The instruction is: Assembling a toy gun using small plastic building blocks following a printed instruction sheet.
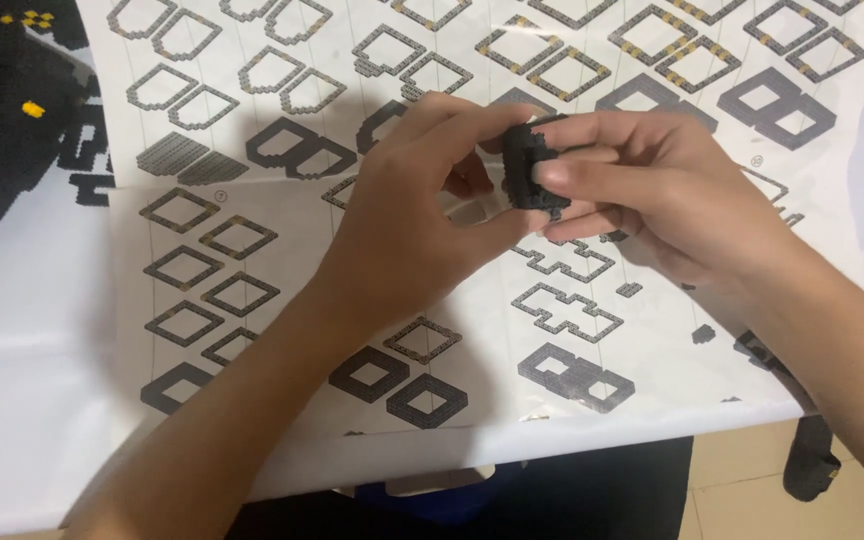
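Observation:
Both of my hands meet over the middle of a large white instruction sheet (252, 200) printed with grey and black brick-ring diagrams. My right hand (652, 185) grips a small black block assembly (530, 165) made of tiny bricks, thumb and fingers wrapped around it. My left hand (417, 205) comes in from the lower left and its fingertips pinch the same black assembly from the left side. Most of the assembly is hidden by my fingers.
A black built piece with yellow dots (2, 120) lies at the upper left, partly on the sheet. A few loose dark bricks (704, 333) sit on the sheet at right. A black strap (810, 460) hangs past the sheet's lower right edge.

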